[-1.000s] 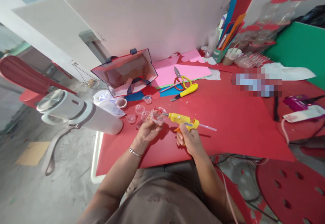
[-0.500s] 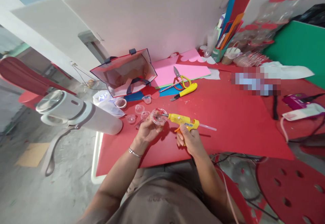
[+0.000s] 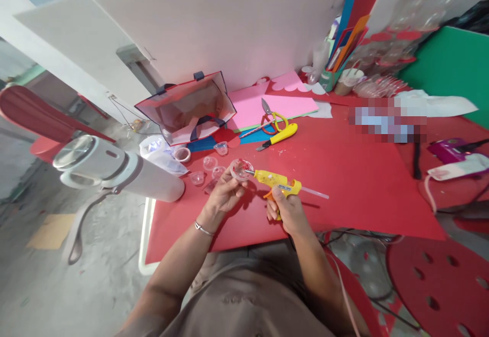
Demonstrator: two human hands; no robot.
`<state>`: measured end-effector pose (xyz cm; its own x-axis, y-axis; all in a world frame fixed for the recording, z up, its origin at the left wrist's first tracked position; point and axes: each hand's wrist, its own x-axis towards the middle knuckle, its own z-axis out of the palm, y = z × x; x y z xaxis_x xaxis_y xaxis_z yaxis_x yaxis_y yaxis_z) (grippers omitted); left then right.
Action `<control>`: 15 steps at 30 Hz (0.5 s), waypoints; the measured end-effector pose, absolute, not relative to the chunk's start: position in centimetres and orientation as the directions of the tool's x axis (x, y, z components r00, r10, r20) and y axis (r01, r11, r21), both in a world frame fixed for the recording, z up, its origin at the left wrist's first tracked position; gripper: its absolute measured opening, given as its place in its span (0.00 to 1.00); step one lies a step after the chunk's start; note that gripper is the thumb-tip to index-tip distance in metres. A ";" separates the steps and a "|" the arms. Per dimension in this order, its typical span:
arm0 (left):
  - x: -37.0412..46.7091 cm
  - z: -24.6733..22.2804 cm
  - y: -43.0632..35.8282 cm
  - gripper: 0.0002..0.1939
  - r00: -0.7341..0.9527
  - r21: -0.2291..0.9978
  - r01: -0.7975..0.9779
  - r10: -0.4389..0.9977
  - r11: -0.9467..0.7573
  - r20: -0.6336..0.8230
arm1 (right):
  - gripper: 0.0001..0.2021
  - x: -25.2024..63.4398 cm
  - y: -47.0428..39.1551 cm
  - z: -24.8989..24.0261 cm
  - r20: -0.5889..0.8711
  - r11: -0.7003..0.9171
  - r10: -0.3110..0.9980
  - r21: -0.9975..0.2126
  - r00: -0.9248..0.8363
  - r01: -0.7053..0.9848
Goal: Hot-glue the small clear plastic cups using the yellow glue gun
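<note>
- Through the head camera I saw the left hand (image 3: 224,194), its fingers clamped on a small, round, clear plastic cup (image 3: 241,170) with red bits inside; that cup was held up over the near part of the red-covered table (image 3: 344,184).
- The right hand (image 3: 288,209) had its fingers wrapped around the grip of a yellow plastic glue gun (image 3: 273,178) with an orange trigger.
- Its metal nozzle (image 3: 250,172) pointed left at the cup, right at the rim; I could not tell whether they touched. A translucent glue stick (image 3: 315,193) poked out behind.
- Just beyond the left hand I made out more small clear plastic cups (image 3: 196,177) on the table, and left of them a large pale tumbler with a handle (image 3: 155,176).
- Farther off lay a yellow-handled utility knife (image 3: 284,135), near scissors with red and yellow handles (image 3: 266,107).
- Behind these I saw pink paper sheets (image 3: 248,107), next to an open bag with dark handles (image 3: 179,107).
</note>
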<state>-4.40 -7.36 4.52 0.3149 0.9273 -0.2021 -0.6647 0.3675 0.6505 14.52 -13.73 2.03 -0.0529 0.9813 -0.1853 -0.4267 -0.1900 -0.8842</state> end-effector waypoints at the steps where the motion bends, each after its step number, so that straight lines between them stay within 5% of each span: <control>1: -4.5 4.3 -7.3 0.30 0.311 0.645 -0.670 0.928 0.368 -0.207 | 0.33 14.6 -13.8 2.1 -0.184 -0.196 0.980 -0.885 -0.070 -0.423; 15: -4.6 3.6 -7.6 0.23 0.310 0.607 -0.689 0.918 0.396 -0.247 | 0.34 14.6 -14.1 2.5 -0.181 -0.213 0.977 -0.894 -0.117 -0.394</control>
